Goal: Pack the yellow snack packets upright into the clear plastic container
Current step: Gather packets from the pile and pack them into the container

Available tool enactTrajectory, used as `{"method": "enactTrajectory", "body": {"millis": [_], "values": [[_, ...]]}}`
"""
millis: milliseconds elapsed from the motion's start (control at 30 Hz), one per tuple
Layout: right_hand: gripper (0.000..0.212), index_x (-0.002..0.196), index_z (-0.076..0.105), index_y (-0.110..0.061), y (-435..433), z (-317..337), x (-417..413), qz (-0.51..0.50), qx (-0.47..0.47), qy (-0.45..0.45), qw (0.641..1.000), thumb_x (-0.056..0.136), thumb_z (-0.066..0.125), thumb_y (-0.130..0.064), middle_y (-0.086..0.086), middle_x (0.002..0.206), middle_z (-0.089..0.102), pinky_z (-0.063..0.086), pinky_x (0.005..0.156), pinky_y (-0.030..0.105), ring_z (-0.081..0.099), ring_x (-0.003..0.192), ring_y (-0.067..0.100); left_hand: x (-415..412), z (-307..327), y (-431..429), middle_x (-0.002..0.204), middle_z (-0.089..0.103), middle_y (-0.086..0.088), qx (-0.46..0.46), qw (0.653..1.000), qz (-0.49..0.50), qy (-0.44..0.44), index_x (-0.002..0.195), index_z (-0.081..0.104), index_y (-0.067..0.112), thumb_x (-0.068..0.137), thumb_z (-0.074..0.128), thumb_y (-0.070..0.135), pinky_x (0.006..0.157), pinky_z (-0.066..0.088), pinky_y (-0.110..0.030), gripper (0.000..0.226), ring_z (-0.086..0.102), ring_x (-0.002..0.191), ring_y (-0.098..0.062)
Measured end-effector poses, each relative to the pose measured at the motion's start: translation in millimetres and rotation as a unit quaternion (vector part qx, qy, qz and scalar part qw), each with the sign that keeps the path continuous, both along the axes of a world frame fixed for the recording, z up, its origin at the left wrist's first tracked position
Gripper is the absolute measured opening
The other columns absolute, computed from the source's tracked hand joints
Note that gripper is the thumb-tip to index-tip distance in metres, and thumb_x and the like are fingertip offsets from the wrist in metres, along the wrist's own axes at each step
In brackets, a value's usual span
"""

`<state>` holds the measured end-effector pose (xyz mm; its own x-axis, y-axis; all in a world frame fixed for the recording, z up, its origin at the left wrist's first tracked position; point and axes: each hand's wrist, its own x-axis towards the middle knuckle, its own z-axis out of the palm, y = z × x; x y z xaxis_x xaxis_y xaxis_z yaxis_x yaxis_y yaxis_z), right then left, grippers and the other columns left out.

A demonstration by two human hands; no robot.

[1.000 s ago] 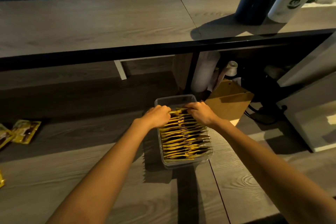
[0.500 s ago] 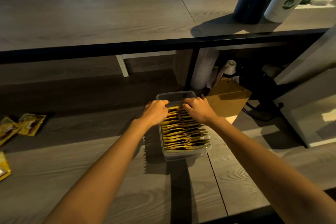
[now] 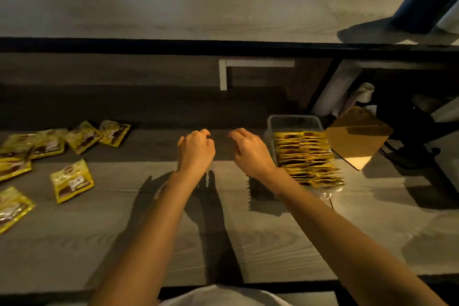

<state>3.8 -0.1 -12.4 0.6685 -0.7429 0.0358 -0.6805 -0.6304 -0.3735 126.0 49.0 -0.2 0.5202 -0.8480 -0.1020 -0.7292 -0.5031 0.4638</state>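
Observation:
The clear plastic container (image 3: 293, 122) stands on the wooden counter at centre right, with several yellow snack packets (image 3: 306, 156) packed upright in a row inside it; its far end holds no packets. My right hand (image 3: 249, 153) hovers just left of the container, fingers loosely curled, holding nothing. My left hand (image 3: 196, 150) is beside it further left, also loosely curled and holding nothing. Several loose yellow packets (image 3: 72, 180) lie flat on the counter at far left.
A brown clipboard (image 3: 359, 140) lies right of the container. A raised shelf (image 3: 198, 15) runs across the back, with a white bracket (image 3: 223, 74) under it. Rolls and dark gear (image 3: 360, 92) sit under the shelf at right. The counter's front edge is near my body.
Both hands have let go of the packets in the container and moved left of it. The view has swung left, bringing more loose packets into sight.

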Motion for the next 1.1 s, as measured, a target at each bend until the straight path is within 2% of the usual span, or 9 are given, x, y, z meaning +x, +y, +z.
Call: {"method": "enactTrajectory", "body": {"millis": [133,300,400,500,667,767,833,933,1100], "values": [[0.031,0.119,0.053,-0.002,41.8,-16.1,69.2,0.048,0.065,0.065,0.995,0.09,0.047,-0.01,0.017,0.122,0.055,0.043,0.092,0.041,0.054,0.112,0.035,65.7,-17.9,59.6,0.121,0.062,-0.016,0.047,0.996,0.07,0.006,0.117,0.061,0.009,0.095,0.04,0.012,0.096,0.042,-0.038,0.031,0.056,0.114,-0.032],[0.04,0.132,0.047,-0.006,95.0,-35.7,160.3,0.135,0.117,0.107,0.978,0.092,0.046,-0.012,0.016,0.137,0.048,0.041,0.103,0.039,0.049,0.123,0.033,151.3,-45.1,123.8,0.11,0.062,-0.025,0.09,0.985,0.146,0.007,0.099,0.064,-0.003,0.093,0.04,0.01,0.085,0.045,-0.043,0.028,0.058,0.105,-0.039],[0.04,0.131,0.048,-0.004,124.2,-45.0,212.3,0.184,0.113,0.136,0.967,0.092,0.044,-0.012,0.018,0.136,0.048,0.041,0.101,0.04,0.048,0.122,0.036,197.9,-62.6,153.9,0.127,0.051,-0.023,0.118,0.975,0.185,0.018,0.117,0.06,-0.001,0.093,0.043,0.012,0.098,0.041,-0.045,0.032,0.048,0.119,-0.04],[0.042,0.134,0.045,-0.008,145.6,-56.4,257.5,0.219,0.104,0.167,0.956,0.092,0.042,-0.014,0.016,0.141,0.043,0.038,0.104,0.04,0.044,0.128,0.035,239.7,-76.1,179.0,0.142,0.036,-0.022,0.156,0.967,0.199,0.015,0.134,0.043,0.004,0.094,0.043,0.016,0.109,0.032,-0.045,0.042,0.034,0.131,-0.04],[0.054,0.147,0.02,-0.012,159.9,-65.4,308.4,0.265,0.11,0.247,0.926,0.098,0.038,-0.023,0.009,0.158,0.011,0.021,0.114,0.046,0.014,0.145,0.029,284.4,-85.9,203.7,0.157,0.004,-0.019,0.178,0.954,0.238,0.048,0.147,0.018,0.005,0.097,0.038,0.019,0.115,0.017,-0.05,0.055,0.003,0.145,-0.039],[0.059,0.148,0.014,-0.013,161.6,-63.5,323.9,0.295,0.084,0.3,0.903,0.098,0.04,-0.03,0.006,0.16,0.001,0.019,0.113,0.05,0.003,0.147,0.029,298.8,-94.5,211.0,0.158,-0.004,-0.018,0.197,0.941,0.262,0.081,0.148,0.011,0.004,0.096,0.043,0.026,0.116,0.012,-0.052,0.064,-0.002,0.145,-0.04],[0.06,0.148,0.012,-0.014,161.7,-66.4,327.2,0.3,0.095,0.308,0.898,0.098,0.041,-0.028,0.004,0.16,-0.001,0.017,0.113,0.052,0.001,0.147,0.029,300.8,-102.7,214.5,0.157,-0.004,-0.018,0.22,0.936,0.26,0.084,0.148,0.011,0.004,0.095,0.047,0.029,0.116,0.011,-0.052,0.069,-0.002,0.144,-0.042],[0.061,0.149,0.009,-0.015,159.6,-69.5,321.6,0.299,0.1,0.304,0.899,0.098,0.041,-0.022,0.003,0.16,-0.002,0.015,0.114,0.051,0.0,0.148,0.027,291.8,-109.5,214.6,0.157,-0.001,-0.02,0.222,0.947,0.226,0.053,0.148,0.012,0.004,0.096,0.044,0.027,0.115,0.012,-0.053,0.065,0.0,0.144,-0.043],[0.057,0.148,0.02,-0.019,143.5,-75.6,285.8,0.261,0.06,0.29,0.919,0.095,0.042,-0.015,0.003,0.159,0.014,0.022,0.114,0.044,0.019,0.144,0.029,258.0,-108.7,199.7,0.159,0.008,-0.012,0.184,0.977,0.101,0.038,0.148,0.022,0.01,0.097,0.039,0.011,0.117,0.018,-0.042,0.053,0.009,0.145,-0.034]]}}
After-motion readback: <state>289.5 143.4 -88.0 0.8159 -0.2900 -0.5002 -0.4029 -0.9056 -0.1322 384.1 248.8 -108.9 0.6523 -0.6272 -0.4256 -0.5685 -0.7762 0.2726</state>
